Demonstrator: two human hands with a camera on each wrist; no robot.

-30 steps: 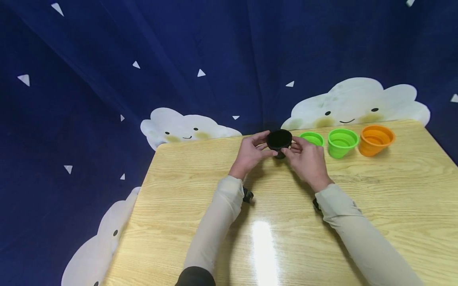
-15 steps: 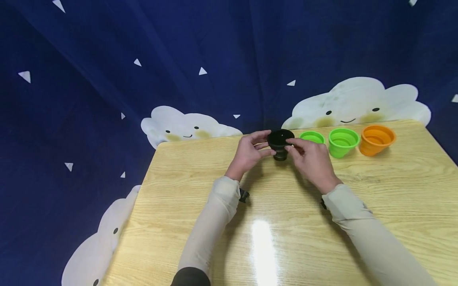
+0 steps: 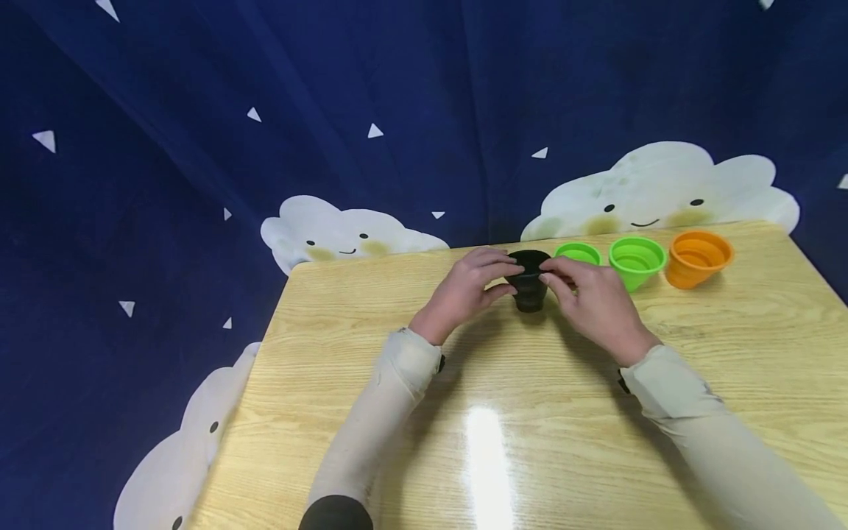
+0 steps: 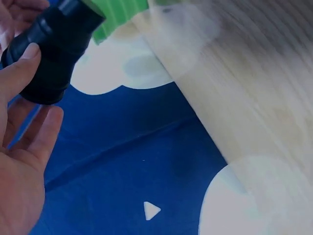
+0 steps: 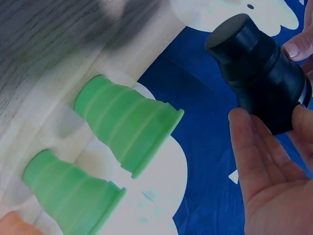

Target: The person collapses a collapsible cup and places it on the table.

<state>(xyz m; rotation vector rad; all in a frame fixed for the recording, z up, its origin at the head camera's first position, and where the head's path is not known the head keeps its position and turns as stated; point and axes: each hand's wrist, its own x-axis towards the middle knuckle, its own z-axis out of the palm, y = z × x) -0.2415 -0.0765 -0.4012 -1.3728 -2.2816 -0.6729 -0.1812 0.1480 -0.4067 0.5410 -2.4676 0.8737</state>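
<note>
1. Head view: the black cup [image 3: 530,297] is held mouth up between two hands, over the far part of the wooden surface [image 3: 331,331].
2. Left hand [image 3: 464,288]: its grip is clamped on the cup's left side, thumb and fingers against the wall and rim.
3. Right hand [image 3: 599,305]: its grip is clamped on the opposite side, pinching near the rim.
4. Beyond the right hand, a row stands upright along the far edge: a partly hidden green cup [image 3: 578,252], a second green cup [image 3: 637,260] and an orange cup [image 3: 697,259].
5. Right wrist view: the black cup's base is off the surface, with the dark blue curtain [image 5: 205,161] behind.
</note>
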